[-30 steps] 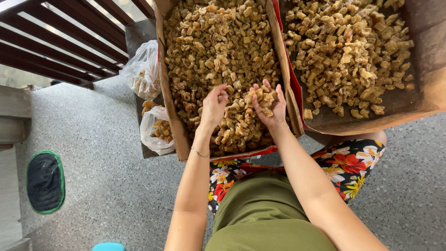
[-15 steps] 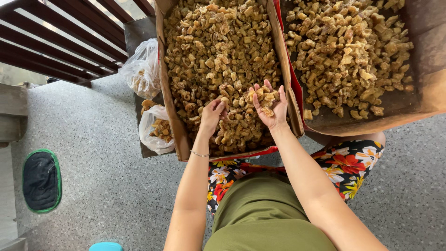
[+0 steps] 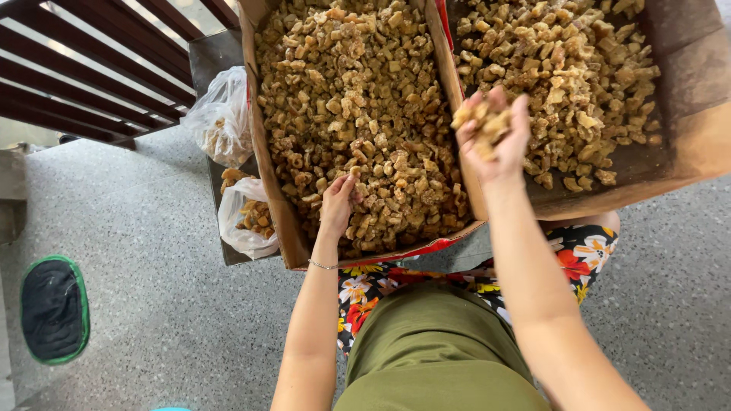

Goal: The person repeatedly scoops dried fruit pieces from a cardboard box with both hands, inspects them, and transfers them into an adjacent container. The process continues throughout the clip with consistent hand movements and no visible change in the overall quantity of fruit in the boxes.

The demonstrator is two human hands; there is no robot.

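Two cardboard boxes full of small golden-brown crunchy chunks lie in front of me. My left hand (image 3: 336,204) rests fingers-down in the chunks (image 3: 358,99) near the front of the left box (image 3: 268,190). My right hand (image 3: 493,137) is raised over the edge between the boxes, cupped around a handful of chunks (image 3: 481,118), palm toward me. The right box (image 3: 685,152) holds a thinner layer of the same chunks (image 3: 563,68), with bare cardboard at its right side.
Two clear plastic bags (image 3: 221,114) (image 3: 245,217) with some chunks sit on a dark stand left of the left box. A dark wooden slatted bench (image 3: 91,76) is at top left. A black pad with green rim (image 3: 53,308) lies on the speckled floor.
My right hand lifted out of the left box with a handful of chunks and moved right toward the right box. My left hand slid slightly down in the left box.
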